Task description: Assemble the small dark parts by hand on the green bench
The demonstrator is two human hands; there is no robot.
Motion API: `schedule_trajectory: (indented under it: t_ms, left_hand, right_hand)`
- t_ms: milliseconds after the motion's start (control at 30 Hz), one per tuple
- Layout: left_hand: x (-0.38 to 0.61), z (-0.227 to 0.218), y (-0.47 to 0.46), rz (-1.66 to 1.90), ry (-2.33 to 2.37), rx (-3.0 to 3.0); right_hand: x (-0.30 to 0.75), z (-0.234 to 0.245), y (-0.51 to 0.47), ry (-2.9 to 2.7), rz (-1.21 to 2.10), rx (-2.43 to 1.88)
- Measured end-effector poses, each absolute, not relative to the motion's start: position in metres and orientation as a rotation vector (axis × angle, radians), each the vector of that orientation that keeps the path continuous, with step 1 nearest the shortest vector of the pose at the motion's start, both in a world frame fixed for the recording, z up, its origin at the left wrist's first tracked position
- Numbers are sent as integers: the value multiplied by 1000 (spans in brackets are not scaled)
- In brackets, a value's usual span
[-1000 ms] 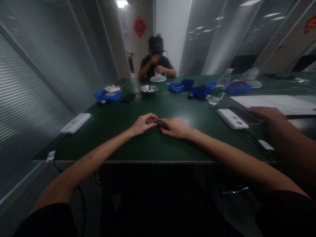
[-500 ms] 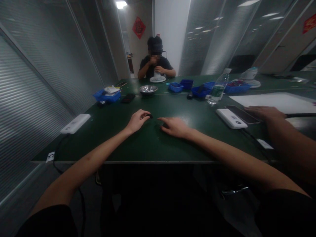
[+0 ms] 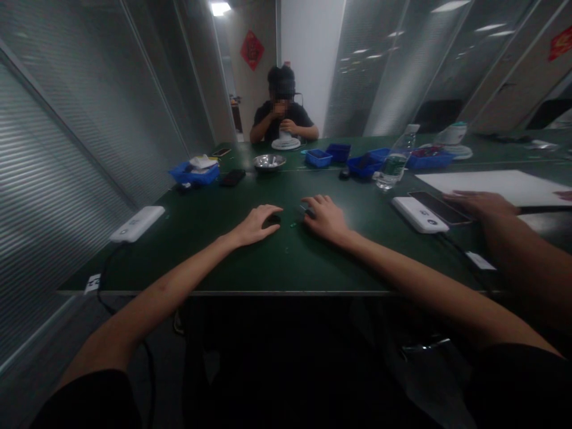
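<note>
On my feed, the left hand (image 3: 257, 226) has its thumb and forefinger standing wide apart, with a small dark piece (image 3: 273, 220) in the gap between them; I cannot tell whether they touch it. The right hand (image 3: 326, 219) has its fingers drawn narrow on a small tool (image 3: 310, 213), its thin pale tip pointing toward the other hand. A little green bit (image 3: 293, 225) (easy to miss on this colour) lies on the green tabletop (image 3: 268, 271) between the two. Farther out, I see a white power pack (image 3: 137, 224) toward the left edge, and a clear bottle (image 3: 393, 170) and a dark phone (image 3: 440, 207) to the right, near a co-worker's hand (image 3: 485, 204). Beyond sits a metal bowl (image 3: 264, 167), and across from me a person (image 3: 286, 113) holds a white fan (image 3: 286, 144).
</note>
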State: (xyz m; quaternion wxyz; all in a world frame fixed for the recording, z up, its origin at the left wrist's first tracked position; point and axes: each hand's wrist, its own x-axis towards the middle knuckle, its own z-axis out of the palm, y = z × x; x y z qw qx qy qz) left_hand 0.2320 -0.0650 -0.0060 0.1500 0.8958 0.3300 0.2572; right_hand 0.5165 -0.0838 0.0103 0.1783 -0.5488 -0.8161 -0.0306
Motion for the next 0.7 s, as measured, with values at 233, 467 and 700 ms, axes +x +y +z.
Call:
schedule_trajectory:
  t_ms: [233, 467, 700]
  left_hand:
    - [240, 2, -76, 356, 759, 2690]
    - [238, -3, -70, 304, 750, 2692]
    - [202, -14, -34, 298, 1084, 2661]
  right_hand:
    - [515, -3, -76, -2452, -14, -1578]
    - [518, -3, -72, -2464, 24, -1563]
    - [519, -3, -73, -2467, 28, -1557]
